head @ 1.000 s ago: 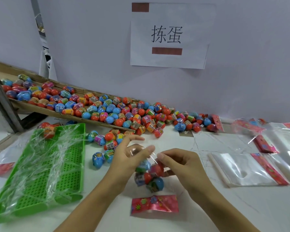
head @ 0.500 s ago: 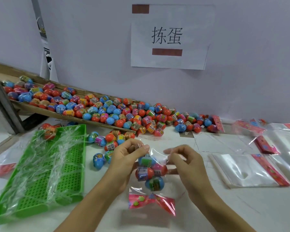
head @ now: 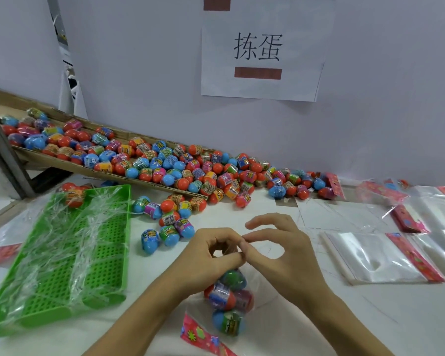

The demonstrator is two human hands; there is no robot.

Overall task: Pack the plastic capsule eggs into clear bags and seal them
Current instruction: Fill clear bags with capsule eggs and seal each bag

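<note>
— Where's the bag (head: 225, 299) now?
— It hangs over the tabletop (head: 370, 317), four eggs (head: 222, 296) inside. My left hand (head: 211, 255) pinches its gathered neck; my right hand (head: 280, 253) pinches there too, its other fingers spread.

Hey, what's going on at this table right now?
A person is bagging capsule eggs. The left hand grips the gathered neck of a clear bag holding a few eggs, and the right hand pinches at the same spot, apparently closing it. Loose eggs fill a sloped chute behind, empty bags lie to the right, and a green tray sits to the left.
</note>
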